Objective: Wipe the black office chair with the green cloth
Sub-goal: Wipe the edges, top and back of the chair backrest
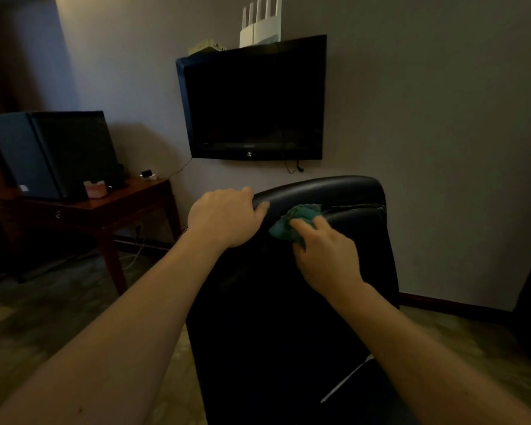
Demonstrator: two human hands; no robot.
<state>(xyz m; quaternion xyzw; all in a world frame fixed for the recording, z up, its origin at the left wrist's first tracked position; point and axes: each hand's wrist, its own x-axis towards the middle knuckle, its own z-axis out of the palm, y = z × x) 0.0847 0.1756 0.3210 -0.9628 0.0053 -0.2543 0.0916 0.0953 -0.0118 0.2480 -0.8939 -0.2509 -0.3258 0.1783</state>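
Along the chair (334,191) top edge (wall (442,118) behind), left hand (224,217) curled over it, right hand (325,256) gripping green cloth (292,222)

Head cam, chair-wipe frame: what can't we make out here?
1. black office chair: head view shows only the backrest. Seat and base are unseen, and the lower part is cut by the bottom edge and lost in dim light.
2. green cloth: partly under the right hand, so its size and fold are unclear.
3. left hand: fingertips hidden over the chair's top edge.
4. Items on the wooden desk: too small and dim to identify.
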